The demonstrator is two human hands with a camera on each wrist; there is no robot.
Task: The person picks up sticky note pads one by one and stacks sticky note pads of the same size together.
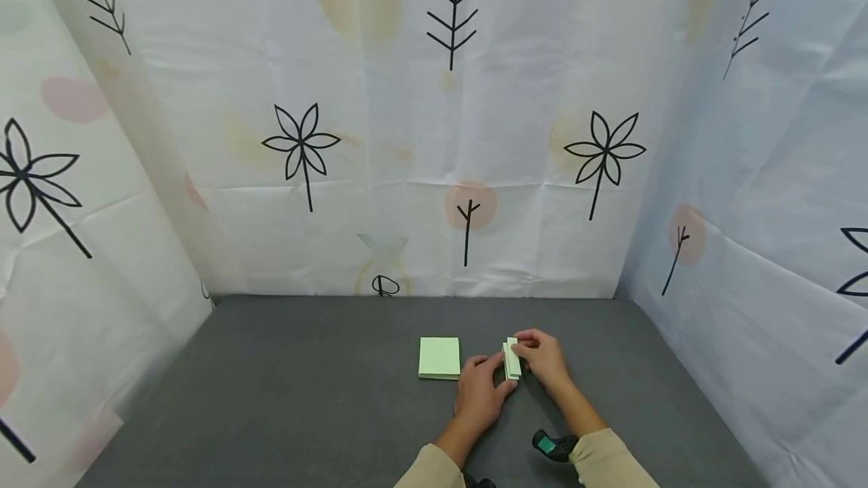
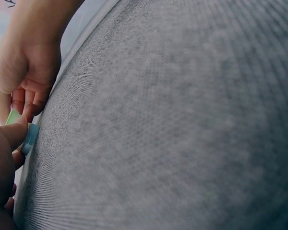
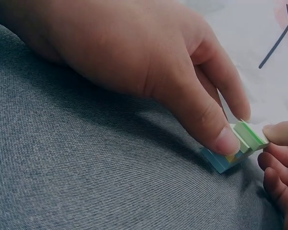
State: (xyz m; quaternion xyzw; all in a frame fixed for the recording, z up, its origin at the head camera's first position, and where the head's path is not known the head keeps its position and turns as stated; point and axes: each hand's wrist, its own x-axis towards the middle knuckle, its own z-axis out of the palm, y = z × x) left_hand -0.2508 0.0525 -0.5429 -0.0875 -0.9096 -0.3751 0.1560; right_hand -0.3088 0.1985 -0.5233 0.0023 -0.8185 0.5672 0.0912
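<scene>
Both hands are on a small stack of narrow sticky-note pads, light green on top. In the right wrist view the stack shows green pads above a blue pad, with a bit of yellow between. My left hand holds the stack between thumb and fingers at its left side and near end. My right hand pinches its right side, thumb on the near face and fingers behind. A square light green sticky-note pad lies on the table just left of my left hand.
The dark grey table spreads out on both sides of the hands. White patterned cloth hangs behind it and along both sides. A black wrist strap with a teal patch sits by the right sleeve.
</scene>
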